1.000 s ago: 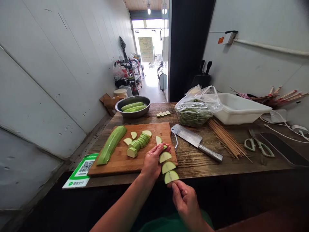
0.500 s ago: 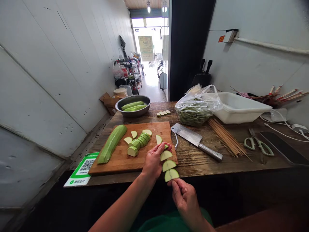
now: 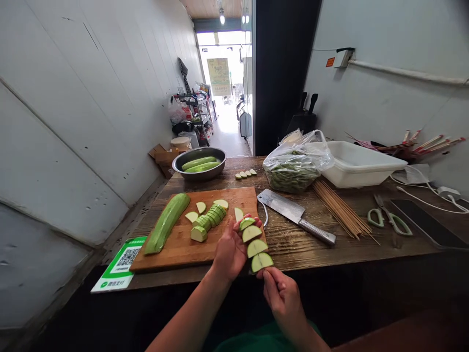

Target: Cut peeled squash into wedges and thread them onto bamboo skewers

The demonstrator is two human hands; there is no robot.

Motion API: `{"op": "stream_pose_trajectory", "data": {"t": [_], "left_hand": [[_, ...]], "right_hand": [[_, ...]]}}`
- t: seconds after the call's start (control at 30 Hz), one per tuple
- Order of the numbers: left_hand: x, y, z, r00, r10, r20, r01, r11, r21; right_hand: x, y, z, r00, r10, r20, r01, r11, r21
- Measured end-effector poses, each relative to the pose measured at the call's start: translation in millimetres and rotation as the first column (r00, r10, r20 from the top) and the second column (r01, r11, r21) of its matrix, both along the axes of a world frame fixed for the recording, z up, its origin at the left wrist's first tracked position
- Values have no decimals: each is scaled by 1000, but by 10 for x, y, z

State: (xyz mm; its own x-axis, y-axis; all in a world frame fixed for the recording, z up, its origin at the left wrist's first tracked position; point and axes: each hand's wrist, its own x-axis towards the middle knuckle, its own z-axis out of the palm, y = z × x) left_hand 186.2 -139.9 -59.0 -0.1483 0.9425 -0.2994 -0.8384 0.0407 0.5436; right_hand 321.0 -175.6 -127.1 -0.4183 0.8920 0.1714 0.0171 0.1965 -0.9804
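Half-round zucchini slices (image 3: pixel 257 248), several in a row, are threaded on a thin skewer that is mostly hidden inside them. My right hand (image 3: pixel 282 298) pinches its lower end, just below the nearest slice. Palm up, my left hand (image 3: pixel 231 250) lies beside and behind the upper slices, its fingers loosely extended and thumb apart. On the wooden cutting board (image 3: pixel 227 252) are a long zucchini piece (image 3: pixel 167 224), a sliced zucchini half (image 3: pixel 209 221) and a few loose slices (image 3: pixel 201 208). To the right of the board lies a cleaver (image 3: pixel 289 208).
Bamboo skewers (image 3: pixel 340 210) lie in a bundle near scissors (image 3: pixel 390 218) and a phone (image 3: pixel 428 222). Behind stand a bag of green vegetables (image 3: pixel 293 171), a white tub (image 3: pixel 362 171) and a metal bowl (image 3: pixel 178 168) of zucchini. Another skewered row (image 3: pixel 245 174) rests at the back.
My left hand has loosened from its pinch at the farthest slice, and its fingers have spread behind the row. My right hand keeps its pinch. The view has shifted slightly.
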Motion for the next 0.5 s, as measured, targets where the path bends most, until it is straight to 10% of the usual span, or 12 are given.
{"op": "stream_pose_trajectory", "data": {"t": [0.5], "left_hand": [[127,-121,8,956,-69,-287,84,996,40]], "right_hand": [[-31,113,86,998,-59,2,59,998,26]]}}
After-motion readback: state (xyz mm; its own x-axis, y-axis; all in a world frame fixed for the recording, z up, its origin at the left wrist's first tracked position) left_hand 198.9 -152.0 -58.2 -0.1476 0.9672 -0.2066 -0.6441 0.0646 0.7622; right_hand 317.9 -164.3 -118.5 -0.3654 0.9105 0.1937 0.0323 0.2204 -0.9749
